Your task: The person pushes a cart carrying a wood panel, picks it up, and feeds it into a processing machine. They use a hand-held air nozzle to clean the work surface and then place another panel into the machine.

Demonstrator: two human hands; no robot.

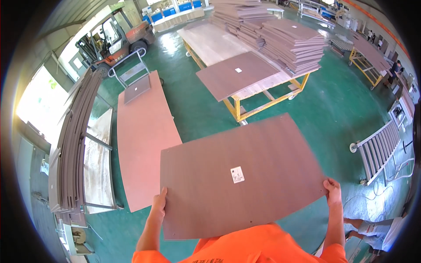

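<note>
A large brown board (201, 193) with a white label (237, 175) near its middle is held out in front of my body. My left hand (159, 202) grips its left edge, thumb on the upper face. At the opposite edge, near a corner, my right hand (332, 190) has hold of it; the fingers beneath the board are hidden. Small holes show near the board's edges. Beyond it, a similar labelled panel (232, 74) lies on a yellow-framed trolley (237, 109), its corner jutting past the top.
Stacked brown panels (289, 44) fill the trolley's far part. On the left, a long pinkish board (144, 144) carries a small panel (137, 90) beside a rack of upright boards (76, 153). A forklift (116, 37) stands behind. A roller conveyor (379, 147) and a person (379, 230) are at right.
</note>
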